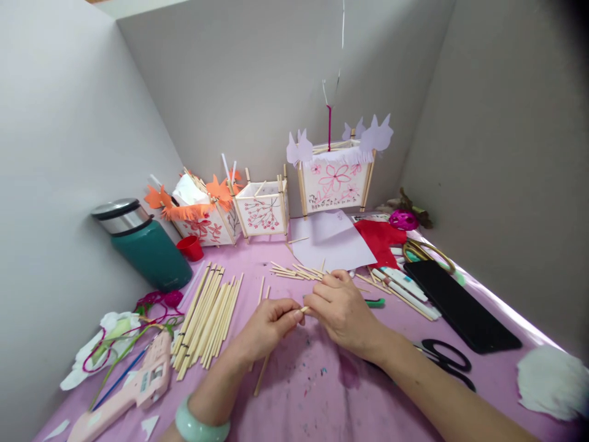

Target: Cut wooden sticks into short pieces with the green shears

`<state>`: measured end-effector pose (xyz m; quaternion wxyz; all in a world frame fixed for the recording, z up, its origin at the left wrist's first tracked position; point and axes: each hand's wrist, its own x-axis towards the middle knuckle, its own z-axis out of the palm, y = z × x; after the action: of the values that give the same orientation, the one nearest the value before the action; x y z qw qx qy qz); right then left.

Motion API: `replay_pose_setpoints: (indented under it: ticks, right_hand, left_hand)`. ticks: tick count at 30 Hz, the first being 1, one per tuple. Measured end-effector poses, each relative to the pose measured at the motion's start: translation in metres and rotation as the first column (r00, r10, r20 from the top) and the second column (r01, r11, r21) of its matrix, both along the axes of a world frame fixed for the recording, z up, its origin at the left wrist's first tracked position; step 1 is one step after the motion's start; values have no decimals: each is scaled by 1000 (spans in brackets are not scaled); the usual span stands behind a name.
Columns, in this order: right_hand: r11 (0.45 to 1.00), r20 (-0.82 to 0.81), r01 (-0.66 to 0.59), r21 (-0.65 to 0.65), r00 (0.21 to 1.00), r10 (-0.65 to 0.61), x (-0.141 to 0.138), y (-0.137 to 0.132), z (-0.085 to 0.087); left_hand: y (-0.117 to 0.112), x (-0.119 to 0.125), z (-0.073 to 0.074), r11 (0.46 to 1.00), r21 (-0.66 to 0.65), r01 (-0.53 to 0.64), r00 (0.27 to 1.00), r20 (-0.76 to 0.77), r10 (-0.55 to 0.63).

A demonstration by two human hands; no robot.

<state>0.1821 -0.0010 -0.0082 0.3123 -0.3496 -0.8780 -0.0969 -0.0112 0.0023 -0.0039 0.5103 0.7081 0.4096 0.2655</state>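
Observation:
My left hand [276, 322], with a pale green bangle at its wrist, pinches a short piece of thin wooden stick [303, 309] between thumb and fingers. From the other side my right hand [338, 310] closes on the same stick, and its fingers hide most of it. Under and beside my left hand lie a few long wooden sticks [261, 376] on the pink cloth. A green-handled tool [375, 303] lies partly covered behind my right hand. Several short cut sticks [294, 271] are scattered just beyond the fingers.
Left stand a teal bottle [151, 255], a pile of sticks [209, 319] and a pink glue gun [147, 380]. Paper lanterns [263, 215] line the back; one lantern [335, 184] has a wire above it. Right are black scissors [446, 356], a phone [460, 307] and markers [405, 293].

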Motion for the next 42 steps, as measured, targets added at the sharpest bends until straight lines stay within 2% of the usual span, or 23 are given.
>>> replay_pose_setpoints:
  ticks: [2, 4, 7, 10, 14, 16, 20, 23, 25, 28, 31, 33, 36, 38, 39, 42]
  right_hand:
    - [998, -42, -24, -62, 999, 21, 0, 0, -1]
    - [981, -164, -66, -180, 986, 36, 0, 0, -2]
    - [935, -345, -135, -328, 938, 15, 1, 2, -2]
    - [942, -414, -43, -333, 904, -104, 7, 7, 1]
    - [952, -248, 206, -225, 933, -260, 20, 15, 3]
    - [937, -159, 267, -224, 939, -306, 28, 16, 6]
    - [858, 7, 268, -438, 956, -294, 42, 4, 22]
    - [794, 179, 316, -519, 949, -261, 46, -17, 29]
    - [759, 278, 355, -546, 931, -236, 42, -32, 26]
    - [732, 338, 402, -550, 909, -246, 34, -46, 12]
    - [712, 334, 472, -520, 879, -340, 32, -52, 4]
    - [691, 297, 503, -519, 864, -406, 37, -53, 9]
    - [707, 77, 419, -570, 884, -462, 48, -55, 33]
    - [704, -153, 240, -668, 882, -446, 51, -59, 52]
    - [670, -265, 113, -734, 861, -435, 50, -60, 60]
    - [484, -501, -275, -831, 749, -434, 35, -62, 72]
  left_hand:
    - [-2, -1, 2, 1000, -26, 6, 1000, 25, -6]
    - [-4, -2, 6, 997, -70, 15, 991, 130, -6]
    - [-8, -3, 13, 992, -122, -24, 951, 304, 61]
    - [-7, -4, 16, 983, -152, -104, 928, 341, 151]
    - [-3, -6, 13, 973, -172, -152, 891, 403, 210]
    - [-2, -6, 11, 975, -154, -160, 881, 424, 211]
    - [0, -7, 9, 973, -140, -184, 873, 431, 227]
    - [1, -7, 9, 965, -146, -218, 866, 427, 260]
    - [2, -7, 9, 962, -140, -235, 865, 421, 273]
    - [2, -5, 9, 964, -132, -230, 864, 427, 265]
    - [2, -5, 10, 957, -145, -251, 849, 442, 289]
    - [3, -6, 10, 947, -160, -277, 832, 453, 320]
    - [3, -6, 10, 942, -164, -294, 833, 440, 336]
    - [2, -5, 11, 939, -131, -319, 855, 388, 345]
    - [1, -5, 11, 937, -103, -333, 867, 357, 348]
    - [-3, -2, 13, 957, -2, -291, 911, 304, 278]
